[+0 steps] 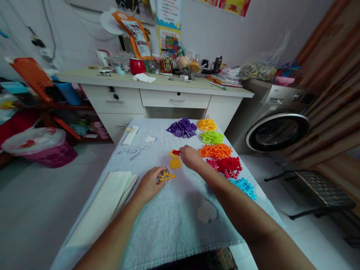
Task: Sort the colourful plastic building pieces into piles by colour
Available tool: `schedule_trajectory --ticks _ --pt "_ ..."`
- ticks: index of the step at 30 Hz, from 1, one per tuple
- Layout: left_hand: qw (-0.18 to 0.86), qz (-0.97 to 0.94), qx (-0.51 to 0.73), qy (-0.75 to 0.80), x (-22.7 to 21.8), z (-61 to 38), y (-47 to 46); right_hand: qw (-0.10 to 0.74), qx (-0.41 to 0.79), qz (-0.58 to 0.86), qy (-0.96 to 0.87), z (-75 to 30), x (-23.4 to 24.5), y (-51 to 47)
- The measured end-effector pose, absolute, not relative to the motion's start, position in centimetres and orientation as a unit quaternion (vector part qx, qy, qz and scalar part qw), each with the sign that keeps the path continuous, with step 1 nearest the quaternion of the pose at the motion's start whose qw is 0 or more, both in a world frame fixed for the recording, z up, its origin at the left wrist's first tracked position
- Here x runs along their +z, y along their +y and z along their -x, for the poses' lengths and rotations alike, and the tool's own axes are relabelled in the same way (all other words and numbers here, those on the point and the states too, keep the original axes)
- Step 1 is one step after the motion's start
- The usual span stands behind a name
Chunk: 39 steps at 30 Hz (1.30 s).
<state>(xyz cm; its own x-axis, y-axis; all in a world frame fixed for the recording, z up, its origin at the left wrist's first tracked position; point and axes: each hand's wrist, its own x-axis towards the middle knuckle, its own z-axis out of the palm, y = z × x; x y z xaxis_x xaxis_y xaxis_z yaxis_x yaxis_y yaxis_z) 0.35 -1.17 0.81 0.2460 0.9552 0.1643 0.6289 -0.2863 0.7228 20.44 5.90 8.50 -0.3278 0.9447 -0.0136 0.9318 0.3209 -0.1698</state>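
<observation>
My left hand (pixel 150 183) is closed around a yellow toothed plastic building piece (pixel 166 176) just above the cloth. Something greyish shows between its fingers, too small to name. Farther forward, my right hand (pixel 190 156) pinches a small red building piece (pixel 176 152) at its fingertips. That red piece sits against a yellow piece lying on the cloth, and whether they are joined I cannot tell. Just nearer to me lies a square yellow piece (pixel 175 162). Piles of purple (pixel 182 128), yellow (pixel 206 124), green (pixel 212 137), orange (pixel 215 151), red (pixel 229 165) and blue pieces (pixel 244 187) surround the right hand's side.
A light blue cloth (pixel 157 221) covers the table. Folded cream fabric (pixel 102 202) lies at left, with a white remote-like object (pixel 131 135) beyond it. Behind stands a cluttered white desk (pixel 174 98). A washing machine (pixel 277 120) and a stool (pixel 323 187) are at right.
</observation>
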Motion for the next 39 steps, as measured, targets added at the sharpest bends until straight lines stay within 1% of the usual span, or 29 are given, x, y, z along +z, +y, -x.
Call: schedule_trajectory --ticks 4,6,8,12,17,22,32,39 --pt "0.272 -0.738 0.305 0.538 0.8 -0.3 -1.2 0.143 0.112 0.594 -0.783 -26.3 11.3 5.8" --pt "0.273 -0.737 0.306 0.538 0.8 -0.3 -1.2 0.21 0.139 0.604 -0.756 -30.3 12.2 5.6" --pt "0.274 -0.735 0.305 0.54 0.7 -0.4 -1.2 0.268 0.162 0.635 -0.706 -34.5 12.4 5.1" --pt "0.27 -0.736 0.302 0.543 0.6 -0.4 -1.1 0.333 0.248 0.686 -0.597 -40.8 11.3 3.4" --pt "0.271 -0.736 0.289 0.55 0.8 -0.5 -1.0 0.338 0.322 0.727 -0.504 -43.8 10.0 1.2" --pt "0.273 -0.733 0.29 0.552 0.9 -0.5 -1.1 0.33 0.351 0.73 -0.484 -43.8 9.2 0.4" --pt "0.273 -0.731 0.297 0.55 1.0 -0.6 -1.2 0.291 0.278 0.756 -0.517 -43.7 7.5 1.0" --pt "0.282 -0.728 0.297 0.55 1.1 -0.5 -1.2 0.288 0.259 0.742 -0.547 -44.3 6.2 1.8"
